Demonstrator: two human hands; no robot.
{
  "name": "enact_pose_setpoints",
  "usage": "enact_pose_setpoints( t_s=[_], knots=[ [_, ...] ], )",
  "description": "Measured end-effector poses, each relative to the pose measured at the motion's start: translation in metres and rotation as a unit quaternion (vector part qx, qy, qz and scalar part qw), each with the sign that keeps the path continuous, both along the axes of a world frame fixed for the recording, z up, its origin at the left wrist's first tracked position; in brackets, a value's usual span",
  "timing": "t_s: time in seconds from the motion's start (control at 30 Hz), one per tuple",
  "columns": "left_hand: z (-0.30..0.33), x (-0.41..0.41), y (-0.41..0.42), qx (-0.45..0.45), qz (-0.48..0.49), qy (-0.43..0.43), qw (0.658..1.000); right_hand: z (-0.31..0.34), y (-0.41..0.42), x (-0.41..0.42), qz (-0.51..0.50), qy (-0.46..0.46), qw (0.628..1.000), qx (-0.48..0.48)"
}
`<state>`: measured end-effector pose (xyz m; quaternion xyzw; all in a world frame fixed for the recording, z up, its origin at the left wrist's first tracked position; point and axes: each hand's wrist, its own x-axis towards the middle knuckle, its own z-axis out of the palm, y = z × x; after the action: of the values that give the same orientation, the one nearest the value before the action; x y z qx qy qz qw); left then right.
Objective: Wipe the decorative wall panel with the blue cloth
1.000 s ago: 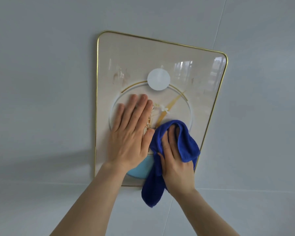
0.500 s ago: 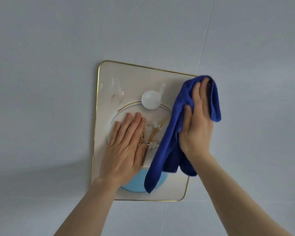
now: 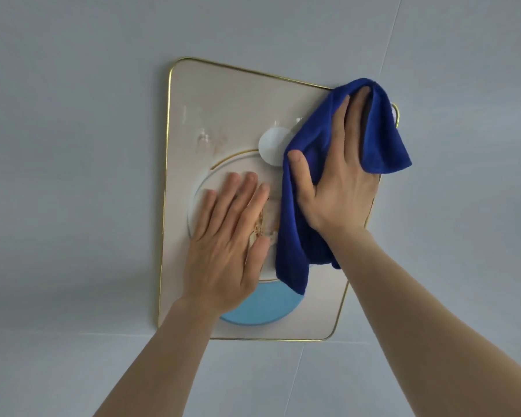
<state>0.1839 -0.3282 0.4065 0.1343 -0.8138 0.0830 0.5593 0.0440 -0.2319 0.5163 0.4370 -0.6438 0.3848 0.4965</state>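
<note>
Up high, the blue cloth is working the upper right corner of the decorative wall panel.

Gold-edged and cream, the panel hangs on the pale grey wall, and the cloth lies pressed against it with a long tail drooping over the light blue disc. The right hand pins the cloth with flat, spread fingers, a fold wrapped over their tips. The left hand rests open and flat on the panel's round inset, holding nothing, apparently steadying it. To wipe well, I would keep even palm pressure, gather the hanging tail, and ease around the white round knob and faint smudges at upper left.
</note>
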Motion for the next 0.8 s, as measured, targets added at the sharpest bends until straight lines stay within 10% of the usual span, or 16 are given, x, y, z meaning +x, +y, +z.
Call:
enact_pose_setpoints(
  t_s=[0.67,0.8],
  knots=[
    [-0.002,-0.001,-0.005,-0.005,0.016,-0.031,0.999,-0.149,-0.007,0.009,0.079,0.101,0.979,0.157],
    [-0.001,0.002,-0.003,0.001,0.009,-0.034,0.999,-0.178,0.033,0.019,0.117,-0.053,0.968,0.217]
  ],
)
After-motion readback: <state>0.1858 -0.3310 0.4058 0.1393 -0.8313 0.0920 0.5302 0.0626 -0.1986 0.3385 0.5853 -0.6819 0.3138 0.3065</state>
